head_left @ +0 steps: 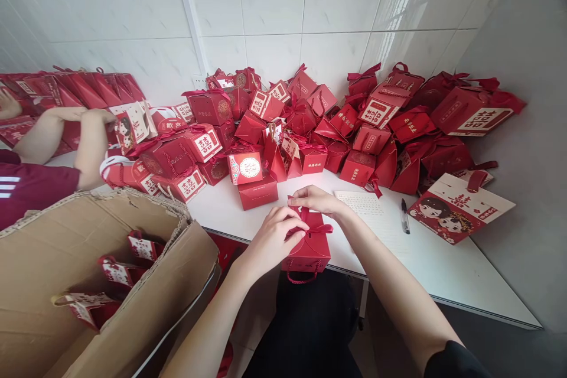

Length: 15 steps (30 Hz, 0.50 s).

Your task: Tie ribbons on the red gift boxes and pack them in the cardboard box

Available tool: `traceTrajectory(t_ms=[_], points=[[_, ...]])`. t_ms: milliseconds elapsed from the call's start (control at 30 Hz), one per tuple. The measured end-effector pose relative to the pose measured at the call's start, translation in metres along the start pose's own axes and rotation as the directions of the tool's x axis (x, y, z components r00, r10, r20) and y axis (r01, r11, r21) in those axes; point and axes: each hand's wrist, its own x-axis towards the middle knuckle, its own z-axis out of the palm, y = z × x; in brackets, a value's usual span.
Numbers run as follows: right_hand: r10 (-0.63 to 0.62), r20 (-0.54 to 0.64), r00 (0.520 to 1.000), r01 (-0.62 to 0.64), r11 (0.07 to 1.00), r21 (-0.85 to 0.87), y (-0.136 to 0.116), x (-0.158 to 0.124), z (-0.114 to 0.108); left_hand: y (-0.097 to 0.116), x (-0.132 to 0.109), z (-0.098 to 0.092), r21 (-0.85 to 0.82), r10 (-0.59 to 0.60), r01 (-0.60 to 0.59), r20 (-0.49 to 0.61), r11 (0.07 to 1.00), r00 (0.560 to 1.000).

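Observation:
A red gift box [305, 254] with a twisted cord handle sits at the white table's front edge, right in front of me. A red ribbon [323, 229] is tied across its top, one loop sticking out to the right. My left hand [279, 231] lies over the box's left side, thumb and fingers closed around the ribbon near its knot. Beyond it, my right hand [315, 199] pinches another part of the ribbon at the back of the box. The fingertips partly hide the ribbon there.
Many red gift boxes [301, 115] are heaped along the wall. A carton [186, 260] holding several boxes stands at left. A written sheet [367, 207], a pen [404, 216] and a white-and-red box [456, 207] lie right. Another person's arms [91, 142] rest at far left.

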Motion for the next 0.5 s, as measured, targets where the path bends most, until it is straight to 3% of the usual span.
traceTrajectory(t_ms=[300,500], points=[[0.096,-0.084,0.992,-0.090,0.993,0.075,0.016,-0.006,-0.005,-0.002,0.001,0.001,-0.014,-0.004,0.004,-0.001,1.000,1.000],[0.174,-0.251,0.952,-0.148,0.982,0.118,0.016,-0.023,-0.013,-0.002,0.000,0.001,-0.014,0.006,-0.006,-0.003,1.000,1.000]])
